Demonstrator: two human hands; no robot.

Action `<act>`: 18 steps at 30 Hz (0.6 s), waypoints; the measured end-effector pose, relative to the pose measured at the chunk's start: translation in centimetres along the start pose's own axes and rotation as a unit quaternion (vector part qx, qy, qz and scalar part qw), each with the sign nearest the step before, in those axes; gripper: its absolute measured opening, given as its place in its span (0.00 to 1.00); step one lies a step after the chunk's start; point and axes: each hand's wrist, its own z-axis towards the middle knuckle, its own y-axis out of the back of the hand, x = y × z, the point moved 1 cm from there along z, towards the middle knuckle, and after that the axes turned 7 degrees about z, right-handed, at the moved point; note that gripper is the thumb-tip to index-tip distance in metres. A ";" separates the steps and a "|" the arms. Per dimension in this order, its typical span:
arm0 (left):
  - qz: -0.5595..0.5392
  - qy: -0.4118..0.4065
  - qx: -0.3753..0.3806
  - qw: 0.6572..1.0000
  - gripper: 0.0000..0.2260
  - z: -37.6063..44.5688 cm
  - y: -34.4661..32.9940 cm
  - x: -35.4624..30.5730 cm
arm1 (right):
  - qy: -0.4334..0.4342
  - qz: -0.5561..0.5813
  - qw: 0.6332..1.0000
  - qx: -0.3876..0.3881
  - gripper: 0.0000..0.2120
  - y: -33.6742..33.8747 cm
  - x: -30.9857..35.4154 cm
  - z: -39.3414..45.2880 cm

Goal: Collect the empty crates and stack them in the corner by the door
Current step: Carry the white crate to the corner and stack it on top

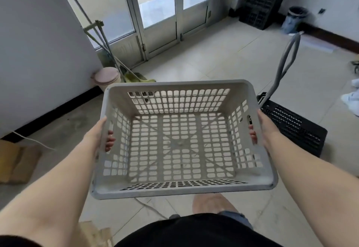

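**A:** What is lying around the person right now?

**B:** A black crate (pixel 293 128) is sitting on the tiled floor (pixel 223 56), low to the right, with a grey looped handle (pixel 285 60) rising just behind it. Further off, a tall stack of black crates (pixel 260 0) is leaning in the far right corner beside the glass door (pixel 161 11), and a dark bin (pixel 295 19) is standing near that stack against the wall. On the left, a pink lidded bucket (pixel 106 77) and a green broom (pixel 136 77) are resting by the white wall, and a piece of cardboard (pixel 17 161) is lying at the left edge.

**A:** Is anything sitting in the way toward the door?

**B:** The stretch of tile straight ahead is showing bare; the black crate and the handle are sitting off to the right of it.

**A:** And the crate being carried?

**B:** The grey crate (pixel 180 140) is hanging in the air in front of the person's body, mouth facing up, nothing showing inside. Its long axis is running left to right across the view, one long side facing the person and the other facing the door.

**A:** How are the hands holding it?

**B:** The left hand (pixel 102 134) is gripping the left end, fingers curling through the handle slot. The right hand (pixel 261 126) is gripping the right end the same way, fingertips showing inside the wall.
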 end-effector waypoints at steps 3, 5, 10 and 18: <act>0.019 0.009 0.009 1.000 0.28 3.1 -1.7 -4.5 | -0.041 -0.013 0.999 0.031 0.28 -1.7 3.2 3.7; 0.030 0.013 0.003 0.999 0.28 5.3 -3.2 -7.6 | -0.056 -0.037 0.997 0.033 0.30 -3.0 5.6 6.6; 0.025 0.032 0.013 0.999 0.29 8.8 -7.0 -13.5 | -0.064 -0.065 0.995 0.034 0.32 -4.5 11.3 13.1; 0.008 0.046 0.007 0.999 0.29 14.3 -10.8 -23.0 | -0.080 -0.120 0.988 0.057 0.35 -10.1 20.7 22.8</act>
